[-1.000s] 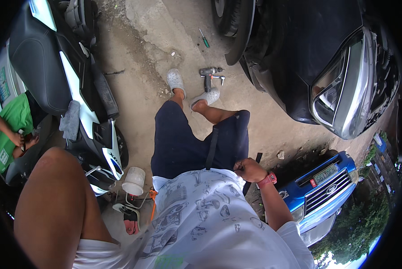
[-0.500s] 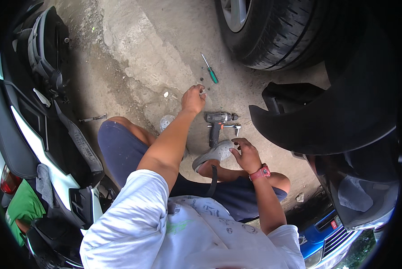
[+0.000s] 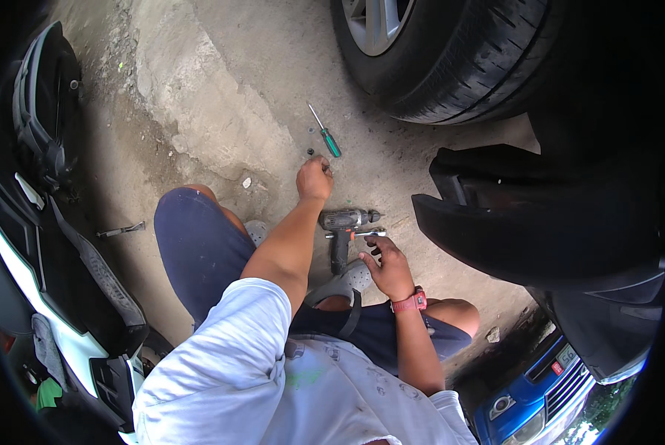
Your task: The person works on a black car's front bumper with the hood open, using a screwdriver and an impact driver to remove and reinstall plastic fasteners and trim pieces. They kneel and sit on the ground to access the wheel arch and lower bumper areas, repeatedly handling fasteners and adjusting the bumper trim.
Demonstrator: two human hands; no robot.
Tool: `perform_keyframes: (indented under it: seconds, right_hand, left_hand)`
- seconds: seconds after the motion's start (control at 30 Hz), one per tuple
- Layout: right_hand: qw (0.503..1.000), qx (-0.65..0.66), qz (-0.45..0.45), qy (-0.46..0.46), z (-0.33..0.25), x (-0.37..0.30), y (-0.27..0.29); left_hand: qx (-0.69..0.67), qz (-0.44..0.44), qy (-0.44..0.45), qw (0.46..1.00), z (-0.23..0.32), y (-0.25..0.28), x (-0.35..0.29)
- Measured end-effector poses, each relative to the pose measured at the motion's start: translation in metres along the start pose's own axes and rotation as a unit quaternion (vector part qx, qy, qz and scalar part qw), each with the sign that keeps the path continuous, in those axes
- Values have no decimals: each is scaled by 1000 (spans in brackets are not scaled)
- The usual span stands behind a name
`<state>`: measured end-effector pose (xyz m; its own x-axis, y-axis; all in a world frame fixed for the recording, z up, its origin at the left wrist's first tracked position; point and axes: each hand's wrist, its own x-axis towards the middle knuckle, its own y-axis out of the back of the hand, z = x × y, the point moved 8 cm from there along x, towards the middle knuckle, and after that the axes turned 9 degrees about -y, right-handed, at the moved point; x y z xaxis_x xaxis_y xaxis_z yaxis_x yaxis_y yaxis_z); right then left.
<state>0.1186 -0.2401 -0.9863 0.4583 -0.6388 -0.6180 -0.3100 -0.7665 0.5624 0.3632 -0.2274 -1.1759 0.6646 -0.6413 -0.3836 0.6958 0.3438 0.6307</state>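
Seeing a cordless drill (image 3: 341, 220) lying on the ground (image 3: 384, 170), with a silver wrench (image 3: 375, 232) crossing its grip — holding the right hand (image 3: 390, 271) open, fingers parted, just beside that wrench, wearing a red watch (image 3: 410, 300). Holding the left hand (image 3: 315, 179) curled near a small dark piece (image 3: 310, 151) — showing too little to tell whether gripping anything. Seeing a green-handled screwdriver (image 3: 329, 139) lying beyond, a large tyre (image 3: 459, 67) standing on the right, a motorcycle (image 3: 106, 289) on the left
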Motion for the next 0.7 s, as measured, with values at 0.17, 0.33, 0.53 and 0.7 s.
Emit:
perform_keyframes:
  seconds: [0.17, 0.33, 0.53, 0.7]
  right_hand:
    - [994, -44, 78, 60, -67, -40, 45]
    - [916, -135, 277, 257, -189, -146, 156]
    - [703, -230, 534, 410, -313, -254, 266]
    - [505, -415, 689, 315, -396, -287, 331]
  left_hand:
    - [-301, 94, 49, 948, 71, 38, -26]
    - [-497, 15, -53, 866, 181, 89, -58]
    - [-624, -112, -127, 762, 255, 129, -71]
    - [-686, -212, -113, 687, 295, 132, -78]
